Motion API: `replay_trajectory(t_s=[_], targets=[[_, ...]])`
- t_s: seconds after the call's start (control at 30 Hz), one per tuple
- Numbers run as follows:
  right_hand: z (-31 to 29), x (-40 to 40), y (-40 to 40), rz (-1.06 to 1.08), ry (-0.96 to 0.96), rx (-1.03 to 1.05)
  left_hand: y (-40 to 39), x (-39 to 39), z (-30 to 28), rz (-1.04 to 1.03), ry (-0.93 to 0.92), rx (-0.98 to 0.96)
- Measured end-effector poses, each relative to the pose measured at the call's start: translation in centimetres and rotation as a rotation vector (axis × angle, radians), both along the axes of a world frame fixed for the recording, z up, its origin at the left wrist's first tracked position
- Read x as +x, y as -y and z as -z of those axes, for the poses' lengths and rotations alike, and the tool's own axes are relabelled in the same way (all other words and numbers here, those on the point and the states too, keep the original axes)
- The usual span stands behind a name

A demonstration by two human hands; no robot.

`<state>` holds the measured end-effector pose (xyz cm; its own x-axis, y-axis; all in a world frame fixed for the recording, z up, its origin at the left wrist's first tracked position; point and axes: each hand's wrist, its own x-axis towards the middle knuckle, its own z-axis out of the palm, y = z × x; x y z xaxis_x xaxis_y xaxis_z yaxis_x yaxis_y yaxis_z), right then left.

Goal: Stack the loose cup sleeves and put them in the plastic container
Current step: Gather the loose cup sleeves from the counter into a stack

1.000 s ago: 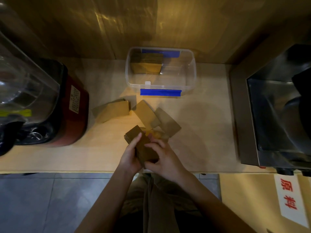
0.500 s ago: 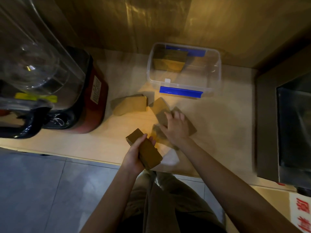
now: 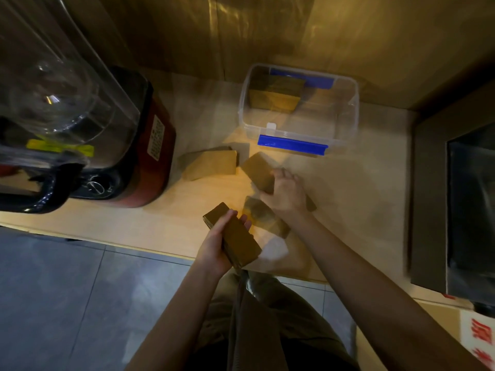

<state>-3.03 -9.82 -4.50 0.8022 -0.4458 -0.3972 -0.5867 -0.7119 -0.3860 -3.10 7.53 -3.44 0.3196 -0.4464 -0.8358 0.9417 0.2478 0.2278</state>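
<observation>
Right hand (image 3: 285, 192) now gripping loose sleeve (image 3: 258, 171), left hand (image 3: 218, 243) clasping sleeve stack (image 3: 237, 238)

Left hand (image 3: 214, 250) holding sleeve stack (image 3: 235, 238), right hand (image 3: 286, 192) gripping loose sleeve (image 3: 258, 170)

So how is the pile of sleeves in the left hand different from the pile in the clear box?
The stack in the left hand is gripped above the counter edge and lies slanted; the stack in the plastic container rests at its back left corner, touched by nobody. The held stack shows plainly; the boxed one shows through clear walls. Both are brown cardboard sleeves, flattened and piled together.
</observation>
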Motion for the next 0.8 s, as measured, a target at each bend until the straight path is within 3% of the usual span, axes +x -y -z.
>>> replay_trajectory(t_s=[0.13, 0.3, 0.8], targets=[[-0.5, -4.0, -0.7, -0.051, 0.081, 0.037, 0.2, -0.1, 0.2, 0.02, 0.003, 0.007], [0.7, -8.0, -2.5, -0.171, 0.022, -0.004, 0.3, -0.4, -0.2, 0.044, 0.02, -0.042], [1.8, -8.7, -3.2, -0.202, 0.016, -0.107, -0.3, -1.1, -0.6, 0.049, 0.029, 0.014]])
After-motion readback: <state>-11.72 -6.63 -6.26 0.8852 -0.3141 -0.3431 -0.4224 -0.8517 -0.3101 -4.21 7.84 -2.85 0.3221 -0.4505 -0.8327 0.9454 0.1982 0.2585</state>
